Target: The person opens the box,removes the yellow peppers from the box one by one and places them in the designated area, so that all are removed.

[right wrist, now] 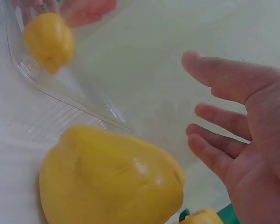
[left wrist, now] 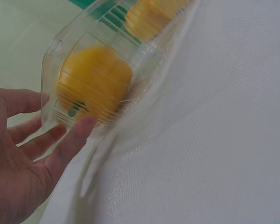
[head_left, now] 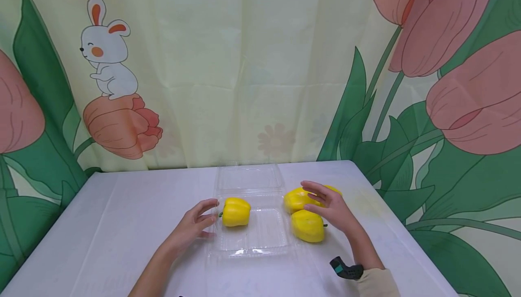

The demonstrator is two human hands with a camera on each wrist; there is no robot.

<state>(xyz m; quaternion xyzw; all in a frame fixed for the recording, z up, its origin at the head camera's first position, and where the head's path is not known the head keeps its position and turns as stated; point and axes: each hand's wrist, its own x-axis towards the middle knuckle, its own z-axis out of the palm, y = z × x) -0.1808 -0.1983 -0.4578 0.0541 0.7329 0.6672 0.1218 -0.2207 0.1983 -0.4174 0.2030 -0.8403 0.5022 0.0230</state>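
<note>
A yellow bell pepper [head_left: 236, 212] lies on its side at the left end of a clear plastic clamshell container [head_left: 268, 242], its green stem pointing left. My left hand [head_left: 198, 222] is at that end, fingers apart and slightly bent around the container's outer wall; in the left wrist view the fingertips [left wrist: 86, 123] appear to touch the plastic. To the right of the container lie more yellow peppers, one nearer [head_left: 308, 227] and one behind it [head_left: 297, 200]. Over them hovers my right hand [head_left: 331, 206], fingers spread and holding nothing. It partly hides another pepper [head_left: 334, 190] at the back.
The container's lid [head_left: 249, 178] lies folded back toward the curtain [head_left: 203, 84] behind the table. A white cloth [head_left: 122, 224] covers the table. A dark band [head_left: 346, 270] is around my right wrist.
</note>
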